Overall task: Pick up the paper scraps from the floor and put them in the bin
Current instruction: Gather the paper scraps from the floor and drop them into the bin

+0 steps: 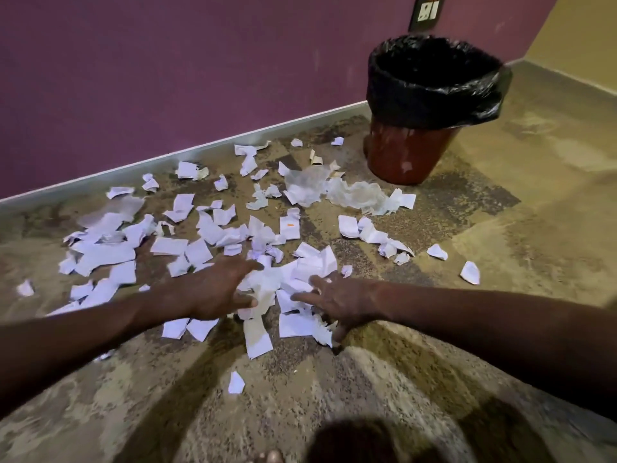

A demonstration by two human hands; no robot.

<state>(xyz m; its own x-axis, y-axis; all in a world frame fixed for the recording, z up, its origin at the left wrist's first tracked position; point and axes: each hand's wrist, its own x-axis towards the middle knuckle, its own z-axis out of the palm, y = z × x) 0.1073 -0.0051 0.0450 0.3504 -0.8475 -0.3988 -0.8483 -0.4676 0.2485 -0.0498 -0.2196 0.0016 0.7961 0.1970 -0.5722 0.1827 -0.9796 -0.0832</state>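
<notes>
Seemingly everywhere, white paper scraps (197,235) are strewn over the speckled floor (500,248) along the purple wall (167,61). Both hands are lowered onto a bunched heap of scraps (293,275): the left hand (213,289) is spread with fingers extended, the right hand (337,299) is splayed against the pile's other side. A reddish bin (407,155) lined with a black bag (434,91) is stood further back, to the right.

Dim, warm indoor light with wide-angle bending at the edges.

White paper scraps (200,252) glow slightly bluish against the dull carpet floor (500,262). A soft dark shadow pools at the bottom edge, and another falls left of the bin (430,105). The skirting line curves; both forearms look soft and stretched near the borders.
</notes>
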